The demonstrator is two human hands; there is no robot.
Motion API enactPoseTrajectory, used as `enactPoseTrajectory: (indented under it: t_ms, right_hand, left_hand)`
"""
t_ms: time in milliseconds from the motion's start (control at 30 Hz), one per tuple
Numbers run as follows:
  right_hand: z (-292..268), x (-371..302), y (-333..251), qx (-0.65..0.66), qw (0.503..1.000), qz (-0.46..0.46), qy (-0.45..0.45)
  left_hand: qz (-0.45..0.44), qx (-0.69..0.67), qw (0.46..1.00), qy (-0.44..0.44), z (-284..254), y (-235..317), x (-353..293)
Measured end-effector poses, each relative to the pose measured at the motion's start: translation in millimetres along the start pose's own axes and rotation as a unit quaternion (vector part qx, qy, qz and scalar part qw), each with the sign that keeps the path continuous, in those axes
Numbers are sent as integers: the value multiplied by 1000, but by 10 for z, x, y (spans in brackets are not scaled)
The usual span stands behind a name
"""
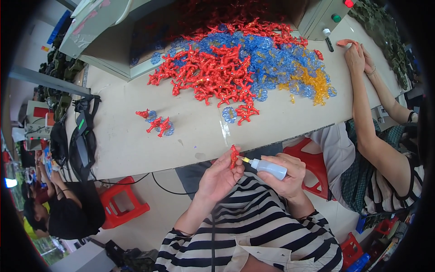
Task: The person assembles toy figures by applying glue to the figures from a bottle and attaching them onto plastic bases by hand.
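Near the table's front edge, my left hand (219,178) pinches a small red plastic figure (234,156) upright between thumb and fingers. My right hand (290,174) is wrapped round a squeeze bottle (271,169) with a pale translucent body and a yellow tip. The bottle lies nearly level, its nozzle pointing left and meeting or almost meeting the figure; I cannot tell if they touch. Beyond my hands spreads a large pile of red figures (213,75). Translucent blue pieces (267,59) and yellow pieces (317,84) lie heaped to its right.
Red figures on blue pieces (161,126) stand at left on the table (118,140). A metal housing (104,45) arches over the pile's back. At right, a co-worker's hands (358,59) hold an orange-red piece. A black strapped bag (84,136) lies at the table's left end.
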State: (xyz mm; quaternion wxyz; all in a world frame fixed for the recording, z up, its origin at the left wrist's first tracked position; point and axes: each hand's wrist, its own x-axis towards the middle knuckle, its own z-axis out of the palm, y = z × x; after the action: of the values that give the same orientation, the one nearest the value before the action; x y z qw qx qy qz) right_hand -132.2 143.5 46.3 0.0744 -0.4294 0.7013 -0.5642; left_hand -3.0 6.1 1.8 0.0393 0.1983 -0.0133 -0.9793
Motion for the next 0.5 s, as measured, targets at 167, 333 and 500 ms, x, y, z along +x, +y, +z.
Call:
enactPoseTrajectory:
  t_ms: [167,333,500]
  right_hand:
    - [-23,-39,14,-3,1000,7,9]
    - [-33,-35,11,-12,1000,3,11]
    - [-34,-38,30,-12,1000,18,8]
  left_hand:
    - [-1,-7,1000,15,21,3,-6]
    - [0,-6,1000,5,14,7,-6]
    - [0,-1,1000,2,14,13,3]
